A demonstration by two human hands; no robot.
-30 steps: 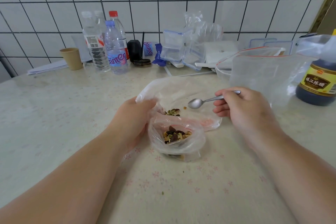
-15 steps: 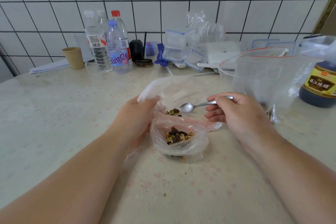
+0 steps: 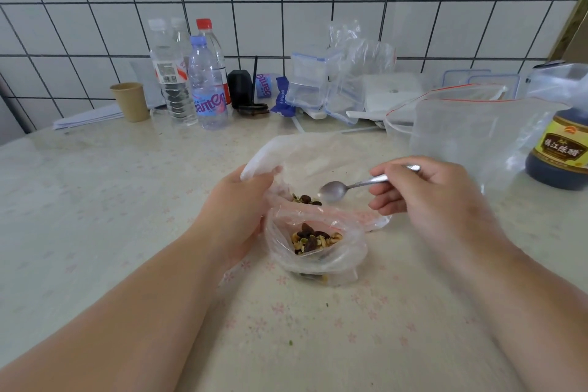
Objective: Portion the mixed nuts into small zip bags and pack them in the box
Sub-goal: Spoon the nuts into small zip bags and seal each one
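A small clear zip bag [image 3: 346, 251] stands open on the table in front of me, with mixed nuts [image 3: 313, 240] in its bottom. Behind it lies a larger thin plastic bag [image 3: 318, 156] with a few nuts [image 3: 305, 199] left at its mouth. My left hand [image 3: 237, 213] grips the edge of the larger bag and rests against the small one. My right hand [image 3: 426, 197] holds a metal spoon [image 3: 337, 189] by its handle. The spoon's empty bowl hovers over the nuts in the larger bag.
A big red-striped zip bag [image 3: 471, 134] stands to the right, beside a dark vinegar bottle [image 3: 563, 149]. Along the tiled wall are water bottles [image 3: 206, 86], a paper cup [image 3: 130, 102], clear lidded boxes [image 3: 313, 83] and more bags.
The spoon has dipped lower and moved left, down to the nuts in the larger bag. My left hand has kept its grip on the bag edge.
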